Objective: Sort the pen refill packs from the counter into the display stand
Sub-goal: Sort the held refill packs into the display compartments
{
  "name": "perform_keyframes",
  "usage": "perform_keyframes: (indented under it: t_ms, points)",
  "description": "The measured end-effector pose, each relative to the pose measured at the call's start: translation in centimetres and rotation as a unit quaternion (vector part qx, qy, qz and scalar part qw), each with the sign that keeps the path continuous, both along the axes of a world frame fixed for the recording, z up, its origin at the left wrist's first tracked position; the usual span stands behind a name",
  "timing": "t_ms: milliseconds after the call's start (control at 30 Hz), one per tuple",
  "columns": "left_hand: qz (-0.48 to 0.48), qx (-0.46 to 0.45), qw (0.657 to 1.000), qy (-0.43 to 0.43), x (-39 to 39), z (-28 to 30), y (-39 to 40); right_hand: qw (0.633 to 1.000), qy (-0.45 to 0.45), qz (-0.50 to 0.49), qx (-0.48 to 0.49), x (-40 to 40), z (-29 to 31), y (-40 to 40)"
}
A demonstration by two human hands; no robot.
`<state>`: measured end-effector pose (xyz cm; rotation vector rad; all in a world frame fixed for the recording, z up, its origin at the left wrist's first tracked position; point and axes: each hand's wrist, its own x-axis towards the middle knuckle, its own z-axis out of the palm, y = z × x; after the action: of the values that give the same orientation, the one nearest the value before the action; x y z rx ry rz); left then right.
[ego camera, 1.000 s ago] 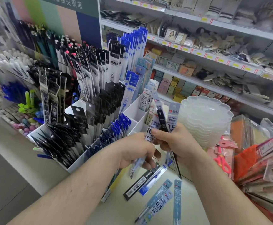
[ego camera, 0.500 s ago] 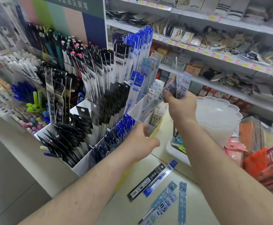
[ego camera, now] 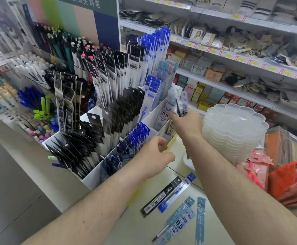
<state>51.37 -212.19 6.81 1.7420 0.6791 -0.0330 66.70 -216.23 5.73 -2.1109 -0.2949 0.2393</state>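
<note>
The right hand (ego camera: pixel 184 124) is gripping a small bunch of refill packs (ego camera: pixel 177 105) between thumb and curled fingers, holding them upright over the rear right compartment of the white display stand (ego camera: pixel 94 175), just beside the packs already standing there; whether their lower ends are touching the compartment is hidden by the hand. The left hand (ego camera: pixel 154 158) is hovering near the stand's front right corner with its fingers loosely curled, holding nothing. On the pale counter (ego camera: pixel 139 227) in front, more packs are lying flat: a black pack (ego camera: pixel 160 197) and a dark blue pack (ego camera: pixel 177 192) touching side by side, and nearer the camera a light blue pack marked 0.5 (ego camera: pixel 177 221) with a narrow light blue pack (ego camera: pixel 200 221) just beside it. A stack of clear plastic trays (ego camera: pixel 236 129) is sitting to the right of the stand.
</note>
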Motion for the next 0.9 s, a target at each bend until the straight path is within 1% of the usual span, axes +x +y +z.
perform_keyframes:
  t_ms: [33,67,133,200,300,367,500,633,767,833,900]
  points:
    - [0.001,0.003,1.000,-0.004,-0.1,-0.1,0.1,0.999,0.023,-0.010,0.032,-0.7,0.2,-0.7]
    - [0.001,0.006,1.000,-0.008,-0.2,-0.2,0.1,0.995,0.066,-0.013,0.075,-1.4,0.4,-1.4]
    - [-0.004,0.003,1.000,-0.014,-0.5,-0.4,-0.1,0.971,0.185,0.006,0.152,-3.3,0.8,-2.7]
    - [-0.011,-0.005,1.000,-0.014,-0.8,-0.8,-0.4,0.945,0.272,0.027,0.177,-5.1,1.0,-3.9]
    - [-0.028,0.008,0.999,-0.014,-1.0,-1.2,-1.4,0.905,0.365,0.025,0.218,-7.0,1.3,-5.4]
    - [-0.024,0.021,0.999,-0.012,-1.1,-1.3,-2.0,0.886,0.397,0.015,0.239,-7.8,1.4,-6.0]
    - [-0.019,0.003,0.999,-0.029,-1.2,-1.6,-2.6,0.880,0.401,0.013,0.257,-8.4,0.9,-6.8]
    - [0.001,-0.072,0.996,-0.058,-1.3,-2.0,-2.2,0.858,0.418,0.046,0.295,-8.6,0.8,-7.5]
    - [-0.001,-0.126,0.990,-0.068,-1.6,-1.4,-2.1,0.867,0.372,0.066,0.325,-8.6,0.5,-8.7]
    - [0.016,-0.139,0.988,-0.065,-1.6,-1.2,-2.1,0.884,0.325,0.057,0.332,-8.7,0.4,-9.0]
    - [0.026,-0.129,0.990,-0.056,-1.6,-1.1,-2.3,0.903,0.282,0.055,0.319,-8.9,0.3,-9.0]
